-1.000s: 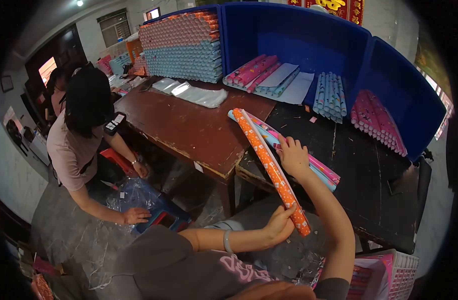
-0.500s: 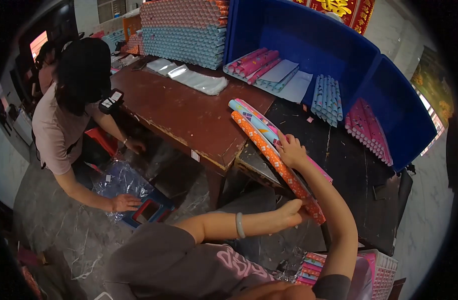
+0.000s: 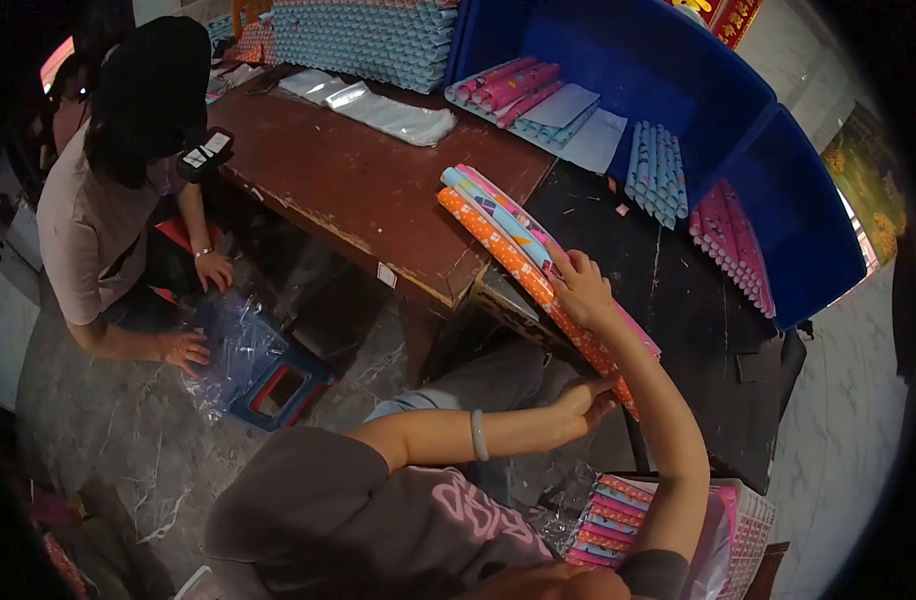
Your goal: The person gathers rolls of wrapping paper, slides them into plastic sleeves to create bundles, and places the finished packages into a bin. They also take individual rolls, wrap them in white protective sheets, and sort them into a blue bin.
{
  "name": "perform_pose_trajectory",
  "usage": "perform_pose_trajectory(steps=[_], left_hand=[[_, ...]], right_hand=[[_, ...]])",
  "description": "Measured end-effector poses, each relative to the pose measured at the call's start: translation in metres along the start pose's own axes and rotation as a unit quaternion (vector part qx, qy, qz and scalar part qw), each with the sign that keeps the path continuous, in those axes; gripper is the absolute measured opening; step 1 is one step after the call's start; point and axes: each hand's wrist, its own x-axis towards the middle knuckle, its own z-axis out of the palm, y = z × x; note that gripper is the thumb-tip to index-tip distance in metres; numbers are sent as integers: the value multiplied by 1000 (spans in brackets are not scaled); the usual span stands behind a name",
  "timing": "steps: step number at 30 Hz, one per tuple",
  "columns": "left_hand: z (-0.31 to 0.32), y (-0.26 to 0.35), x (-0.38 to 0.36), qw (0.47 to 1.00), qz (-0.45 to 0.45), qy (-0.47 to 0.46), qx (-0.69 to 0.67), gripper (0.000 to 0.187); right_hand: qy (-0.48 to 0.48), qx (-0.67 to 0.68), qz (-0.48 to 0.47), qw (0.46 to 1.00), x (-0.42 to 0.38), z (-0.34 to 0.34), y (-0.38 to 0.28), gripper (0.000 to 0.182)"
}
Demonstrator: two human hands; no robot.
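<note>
A bundle of patterned wrapping paper rolls, with an orange roll (image 3: 518, 262), a light blue roll (image 3: 505, 226) and a pink roll (image 3: 523, 216), slants across the corner of the tables. My right hand (image 3: 582, 291) lies over the middle of the bundle, its fingers curled around the rolls. At the near end, my left hand (image 3: 584, 402) grips the bundle from below, close to the orange roll's end. Part of the pink roll is hidden under my right hand and forearm.
A co-worker (image 3: 118, 230) crouches at left by a blue stool (image 3: 313, 388) with clear plastic on it. Clear bags (image 3: 393, 115) lie on the brown table (image 3: 378, 200). Blue bins (image 3: 638, 70) stand behind blue rolls (image 3: 658, 185) and pink rolls (image 3: 730, 245). A basket (image 3: 753, 530) stands below right.
The bundle's far end has shifted slightly up and left in view, with both my hands still on it. The co-worker's hand has moved back from the stool onto the plastic.
</note>
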Motion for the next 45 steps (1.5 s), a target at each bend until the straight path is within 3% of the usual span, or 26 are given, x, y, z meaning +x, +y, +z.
perform_pose_trajectory(steps=[2, 5, 9, 11, 18, 21, 23, 24, 26, 27, 28, 29, 30, 32, 34, 36, 38, 40, 42, 45], left_hand=[[15, 6, -16, 997, 74, 25, 2, 16], [15, 11, -18, 994, 91, 56, 3, 10], [13, 14, -17, 995, 91, 48, 11, 12], [11, 16, -14, 995, 77, 32, 48, 20], [4, 13, -11, 996, 41, 63, 52, 16], [-1, 22, -22, 997, 39, 24, 64, 17], [-18, 40, -36, 972, -42, -137, 184, 26], [-21, 52, -49, 972, -41, -135, 187, 26], [1, 100, -92, 880, 67, -209, 421, 35], [-1, 130, -91, 782, 196, -293, 513, 46], [20, 173, -105, 650, 221, -273, 673, 56], [45, 204, -120, 438, 346, -259, 789, 72], [51, 237, -113, 293, 362, -227, 855, 84], [46, 293, -94, 101, 340, -152, 922, 102], [49, 327, -82, 38, 292, -133, 946, 112], [53, 350, -72, 37, 301, -169, 938, 113], [54, 361, -67, 75, 218, -192, 954, 106], [51, 366, -67, 89, 249, -217, 940, 98], [47, 368, -70, 53, 274, -198, 940, 95], [38, 368, -59, 39, 320, -195, 926, 92]], right_hand=[[5, -4, -17, 1000, -5, -1, 0, 52], [22, -20, -40, 999, -17, 1, 2, 50], [50, -4, -67, 997, -22, 8, 4, 48], [57, 15, -71, 996, -28, 6, 0, 54], [78, -10, -94, 992, -38, 1, -11, 70], [73, 4, -88, 993, -38, -3, -12, 69], [76, -1, -89, 993, -38, -3, -11, 68], [78, 1, -90, 993, -37, -5, -11, 68], [74, 5, -87, 993, -38, -4, -12, 67], [78, -4, -100, 992, -37, -1, -7, 66], [84, -14, -112, 990, -35, 2, -3, 66], [82, 8, -97, 992, -37, -3, -11, 65], [86, 12, -98, 991, -38, -4, -12, 65], [84, 13, -94, 992, -38, -4, -12, 64], [89, 12, -97, 991, -39, -4, -13, 63], [82, 15, -89, 993, -41, -9, -15, 62], [88, 18, -92, 992, -39, -7, -13, 62], [89, 20, -92, 992, -40, -8, -10, 62], [77, 11, -103, 992, -40, -13, -7, 62], [71, 11, -115, 991, -34, -12, 15, 62]])
